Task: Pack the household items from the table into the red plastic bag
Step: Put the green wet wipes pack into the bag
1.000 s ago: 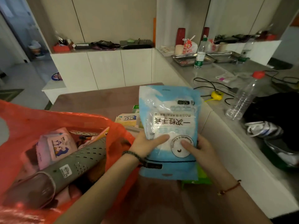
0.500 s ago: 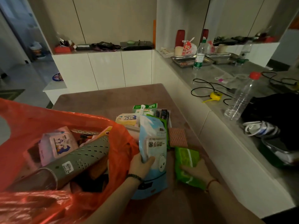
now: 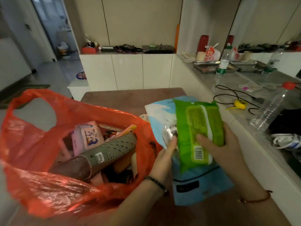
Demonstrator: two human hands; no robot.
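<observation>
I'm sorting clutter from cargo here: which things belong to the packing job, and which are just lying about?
Job:
red plastic bag
blue-and-white flat pouch, in left hand
green wipes pack, in right hand
grey perforated tube, already bagged

Lying about:
clear bottle with red cap
yellow tape measure
steel trays

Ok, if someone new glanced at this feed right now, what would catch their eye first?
Probably the red plastic bag gaping open at lower left, with a grey perforated tube lying across its contents. Next, the green pack stacked on a blue pouch, held up between the left hand and right hand just right of the bag.
</observation>
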